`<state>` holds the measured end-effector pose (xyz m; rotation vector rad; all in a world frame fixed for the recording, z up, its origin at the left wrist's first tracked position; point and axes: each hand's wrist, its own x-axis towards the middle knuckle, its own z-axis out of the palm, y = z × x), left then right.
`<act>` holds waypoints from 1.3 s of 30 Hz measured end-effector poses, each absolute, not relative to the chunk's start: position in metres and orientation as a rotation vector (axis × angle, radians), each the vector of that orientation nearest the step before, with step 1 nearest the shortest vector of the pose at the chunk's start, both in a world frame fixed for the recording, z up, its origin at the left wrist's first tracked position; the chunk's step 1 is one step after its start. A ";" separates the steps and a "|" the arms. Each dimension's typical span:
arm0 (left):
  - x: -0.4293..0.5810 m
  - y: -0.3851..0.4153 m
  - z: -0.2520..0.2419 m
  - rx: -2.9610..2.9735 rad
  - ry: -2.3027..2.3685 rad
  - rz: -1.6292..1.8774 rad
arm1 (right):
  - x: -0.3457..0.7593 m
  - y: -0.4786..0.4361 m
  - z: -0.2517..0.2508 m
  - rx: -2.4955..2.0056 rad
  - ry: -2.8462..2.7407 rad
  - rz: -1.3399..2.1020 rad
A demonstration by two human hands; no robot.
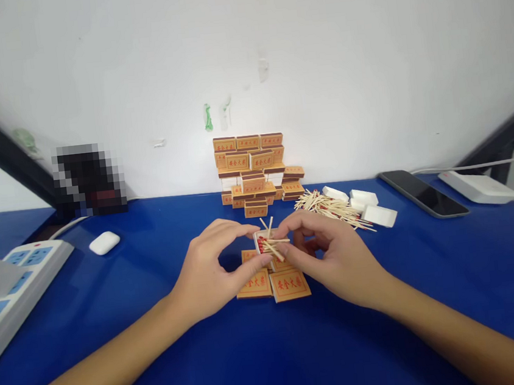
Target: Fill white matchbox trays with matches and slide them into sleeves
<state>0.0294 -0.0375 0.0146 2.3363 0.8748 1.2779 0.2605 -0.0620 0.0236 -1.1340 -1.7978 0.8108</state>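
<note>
My left hand [212,270] pinches the left side of a small white matchbox tray [262,241] that is filled with red-tipped matches. My right hand [332,252] is closed at the tray's right side, with its fingers on loose matches [274,247] that stick out across the tray. Below the tray, flat on the blue table [273,350], lie several orange matchbox sleeves [289,284]. A stack of orange matchboxes [255,171] stands against the wall behind.
A heap of loose matches [332,206] and several white empty trays [371,205] lie at the right rear. A phone [422,193] and a white box [477,186] sit far right. A white earbud case [104,242] and a power strip [9,286] are left.
</note>
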 end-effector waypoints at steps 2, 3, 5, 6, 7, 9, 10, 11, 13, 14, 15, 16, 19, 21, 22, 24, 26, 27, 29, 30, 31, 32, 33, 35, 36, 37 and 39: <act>0.029 -0.037 0.014 2.331 0.879 1.273 | 0.262 -0.061 0.023 -1.118 -1.833 0.749; 0.029 -0.037 0.014 2.329 0.882 1.268 | 0.262 -0.061 0.023 -1.109 -1.847 0.724; 0.029 -0.037 0.014 2.329 0.888 1.256 | 0.263 -0.061 0.023 -1.093 -1.873 0.682; 0.029 -0.037 0.014 2.331 0.892 1.251 | 0.263 -0.061 0.023 -1.089 -1.886 0.656; 0.029 -0.037 0.014 2.333 0.898 1.246 | 0.262 -0.062 0.024 -1.088 -1.897 0.620; 0.029 -0.037 0.014 2.338 0.911 1.239 | 0.263 -0.062 0.025 -1.093 -1.910 0.512; 0.029 -0.036 0.014 2.339 0.920 1.240 | 0.263 -0.062 0.026 -1.099 -1.914 0.445; 0.028 -0.035 0.015 2.341 0.928 1.243 | 0.264 -0.061 0.027 -1.101 -1.926 0.380; 0.027 -0.034 0.014 2.345 0.947 1.256 | 0.267 -0.061 0.029 -1.090 -1.987 0.298; 0.027 -0.033 0.014 2.346 0.958 1.264 | 0.268 -0.061 0.029 -1.080 -2.037 0.298; 0.026 -0.032 0.014 2.349 0.970 1.270 | 0.270 -0.061 0.030 -1.066 -2.096 0.327; 0.026 -0.032 0.013 2.352 0.983 1.273 | 0.270 -0.062 0.031 -1.058 -2.154 0.374; 0.025 -0.031 0.012 2.360 1.012 1.276 | 0.266 -0.069 0.034 -1.104 -2.258 0.567; 0.025 -0.030 0.012 2.362 1.026 1.278 | 0.260 -0.075 0.036 -1.179 -2.289 0.662; 0.025 -0.030 0.012 2.361 1.031 1.280 | 0.256 -0.077 0.037 -1.214 -2.299 0.686; 0.025 -0.030 0.012 2.357 1.035 1.286 | 0.251 -0.080 0.038 -1.252 -2.316 0.705; 0.025 -0.029 0.013 2.354 1.035 1.293 | 0.248 -0.080 0.039 -1.247 -2.329 0.720; 0.025 -0.029 0.013 2.353 1.035 1.297 | 0.248 -0.079 0.039 -1.240 -2.338 0.730; 0.025 -0.028 0.013 2.355 1.033 1.304 | 0.249 -0.079 0.040 -1.217 -2.366 0.731; 0.024 -0.028 0.014 2.358 1.031 1.309 | 0.250 -0.080 0.041 -1.207 -2.375 0.716; 0.024 -0.028 0.014 2.362 1.027 1.314 | 0.250 -0.080 0.042 -1.194 -2.376 0.697; 0.024 -0.028 0.014 2.367 1.020 1.319 | 0.251 -0.081 0.044 -1.178 -2.367 0.675; 0.024 -0.028 0.015 2.372 1.016 1.321 | 0.252 -0.081 0.045 -1.165 -2.344 0.653; 0.024 -0.029 0.015 2.379 1.011 1.315 | 0.253 -0.079 0.048 -1.165 -2.257 0.619; 0.024 -0.029 0.015 2.382 1.005 1.311 | 0.254 -0.078 0.049 -1.173 -2.204 0.600; 0.024 -0.029 0.015 2.385 0.999 1.307 | 0.255 -0.076 0.049 -1.182 -2.153 0.574; 0.024 -0.030 0.014 2.398 0.970 1.304 | 0.258 -0.071 0.049 -1.182 -2.086 0.508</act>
